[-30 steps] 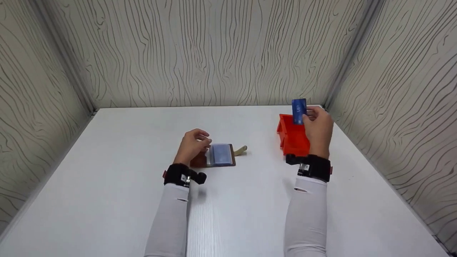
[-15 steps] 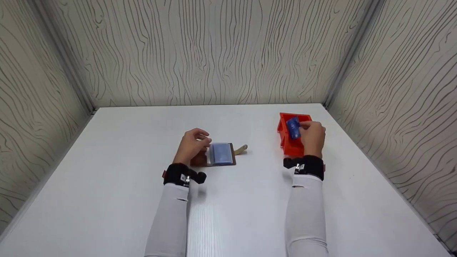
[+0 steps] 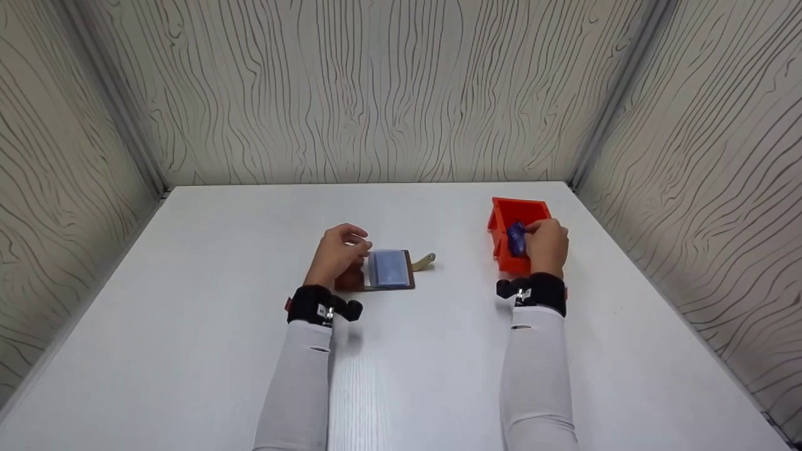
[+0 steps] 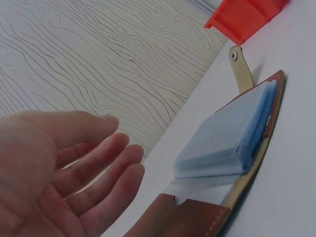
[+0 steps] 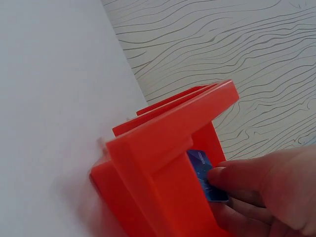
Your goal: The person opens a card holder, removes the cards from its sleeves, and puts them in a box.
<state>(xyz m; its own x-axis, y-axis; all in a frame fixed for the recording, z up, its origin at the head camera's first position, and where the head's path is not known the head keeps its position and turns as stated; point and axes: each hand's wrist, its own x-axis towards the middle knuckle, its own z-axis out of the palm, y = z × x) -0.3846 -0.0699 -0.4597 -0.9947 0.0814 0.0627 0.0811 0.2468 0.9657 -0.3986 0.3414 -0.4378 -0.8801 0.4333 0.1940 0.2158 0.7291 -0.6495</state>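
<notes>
My right hand [image 3: 547,247] pinches a blue plastic card [image 3: 517,239] between thumb and fingers, down inside the red bin [image 3: 501,250]. In the right wrist view the bin's wall hides part of the card [image 5: 202,173], and the thumb lies on its face. My left hand [image 3: 338,254] hovers with loosely bent fingers over the brown cover of a card holder [image 3: 410,269], holding nothing. Spread open on the table, the card holder shows its stack of clear bluish plastic sleeves [image 4: 222,133] and a brown leather pocket [image 4: 177,217].
The holder's tan snap strap [image 3: 424,262] sticks out toward the bin. Both stand on a white table [image 3: 426,351], with wood-patterned panels [image 3: 351,94] at the back and sides. Each wrist wears a black camera band [image 3: 310,304].
My right hand has lowered the blue card from above the red bin down into it, tilting it on the way. The left hand and the card holder stay in place.
</notes>
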